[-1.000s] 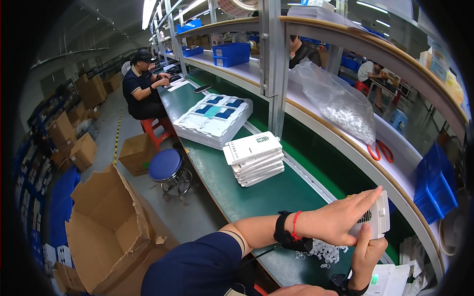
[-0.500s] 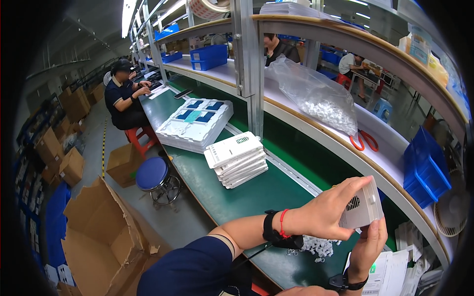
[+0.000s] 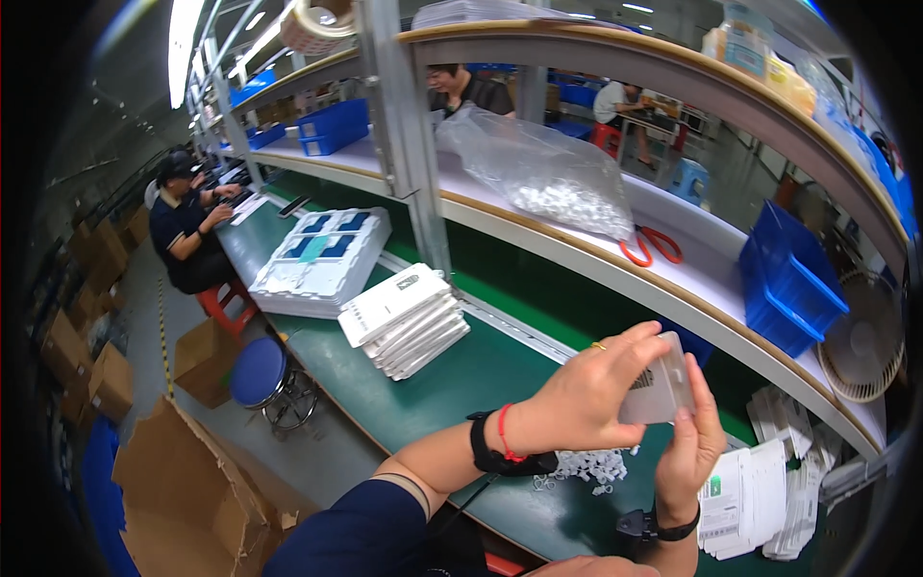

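Observation:
Above the green bench, I hold a small white box (image 3: 663, 392) with a dark printed patch between both hands. My left hand (image 3: 588, 389), wearing a ring, is closed around the box's left side. On the other side, the thumb and fingers of my right hand (image 3: 688, 444) grip its lower right edge. Small white plastic clips (image 3: 588, 467) lie in a loose heap below my left hand. Flat white cartons (image 3: 740, 495) are spread beside my right wrist. Farther left stands a stack of white boxes (image 3: 404, 317).
White trays (image 3: 317, 274) with blue pieces lie beyond the box stack. The shelf carries a bag of white parts (image 3: 567, 202), red-handled scissors (image 3: 654, 247) and a blue bin (image 3: 784, 288). An open cardboard carton (image 3: 183, 481) and a blue stool (image 3: 260, 370) stand left, near a seated co-worker (image 3: 183, 221).
The view has swung right, so the bench and shelf sit farther left in it. Both hands still hold the white box, now tilted slightly differently, and the flat cartons show more fully.

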Motion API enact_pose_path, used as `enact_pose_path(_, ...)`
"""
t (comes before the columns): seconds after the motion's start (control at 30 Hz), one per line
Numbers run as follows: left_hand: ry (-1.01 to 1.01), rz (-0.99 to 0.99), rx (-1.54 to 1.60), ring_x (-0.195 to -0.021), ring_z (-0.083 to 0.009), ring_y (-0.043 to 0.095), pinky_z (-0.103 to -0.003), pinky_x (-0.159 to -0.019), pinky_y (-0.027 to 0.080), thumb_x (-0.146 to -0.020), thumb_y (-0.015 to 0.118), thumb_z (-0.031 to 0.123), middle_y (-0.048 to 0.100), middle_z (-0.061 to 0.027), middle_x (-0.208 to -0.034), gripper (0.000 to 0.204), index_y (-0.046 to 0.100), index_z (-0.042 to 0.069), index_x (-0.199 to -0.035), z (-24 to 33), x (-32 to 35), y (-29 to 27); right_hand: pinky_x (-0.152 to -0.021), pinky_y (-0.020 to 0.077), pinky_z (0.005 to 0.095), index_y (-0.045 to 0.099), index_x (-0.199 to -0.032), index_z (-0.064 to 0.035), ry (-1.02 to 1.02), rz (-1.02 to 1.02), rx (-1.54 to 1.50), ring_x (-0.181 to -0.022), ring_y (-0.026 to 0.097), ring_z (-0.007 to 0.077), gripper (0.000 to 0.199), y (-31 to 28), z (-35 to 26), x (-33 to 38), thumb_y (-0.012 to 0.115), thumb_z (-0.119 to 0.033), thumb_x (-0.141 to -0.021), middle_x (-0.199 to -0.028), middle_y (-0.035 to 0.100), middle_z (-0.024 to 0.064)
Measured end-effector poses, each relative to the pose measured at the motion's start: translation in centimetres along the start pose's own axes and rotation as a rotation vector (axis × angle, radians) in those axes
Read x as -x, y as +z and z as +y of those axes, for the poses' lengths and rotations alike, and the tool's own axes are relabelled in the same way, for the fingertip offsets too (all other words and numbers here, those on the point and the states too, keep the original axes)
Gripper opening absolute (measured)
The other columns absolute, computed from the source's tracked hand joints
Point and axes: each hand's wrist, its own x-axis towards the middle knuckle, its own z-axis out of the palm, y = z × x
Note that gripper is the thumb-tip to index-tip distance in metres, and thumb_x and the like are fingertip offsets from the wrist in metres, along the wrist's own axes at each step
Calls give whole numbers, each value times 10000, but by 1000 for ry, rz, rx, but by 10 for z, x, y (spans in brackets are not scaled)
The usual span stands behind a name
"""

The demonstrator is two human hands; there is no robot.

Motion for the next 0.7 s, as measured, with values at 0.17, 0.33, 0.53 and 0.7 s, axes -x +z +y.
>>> enact_pose_path(0.17,-35,-33,-51,-1112,-391,548,-402,-897,487,-573,766,149,482,-233,-1298,928,303,27,-1369,3,-1,-8,-929,425,334,523,-1250,81,-131,-121,238,-1041,594,265,414,-4,0,-7,396,14,-862,-1150,599,226)
enact_pose_path(0.33,-69,-106,-245,-954,-292,617,-359,-766,518,-554,717,170,534,-179,-1257,708,554,114,-1240,9,-6,-10,-865,463,324,604,-1153,60,-177,-218,218,-981,620,268,313,-18,2,-14,488,-38,-880,-1069,639,211)
enact_pose_path(0.53,134,-137,-379,-889,-271,607,-375,-755,482,-542,698,123,534,-159,-1263,675,580,128,-1206,5,-4,-1,-714,484,236,639,-863,16,107,-92,45,-790,617,109,104,-25,12,-14,696,-5,-779,-853,670,60)
enact_pose_path(0.7,214,-124,-412,-941,-291,594,-380,-795,456,-553,683,93,519,-168,-1284,717,538,112,-1254,0,-6,2,-674,472,232,620,-910,18,189,-48,-65,-740,587,85,165,-18,9,-16,705,-14,-772,-843,649,47)
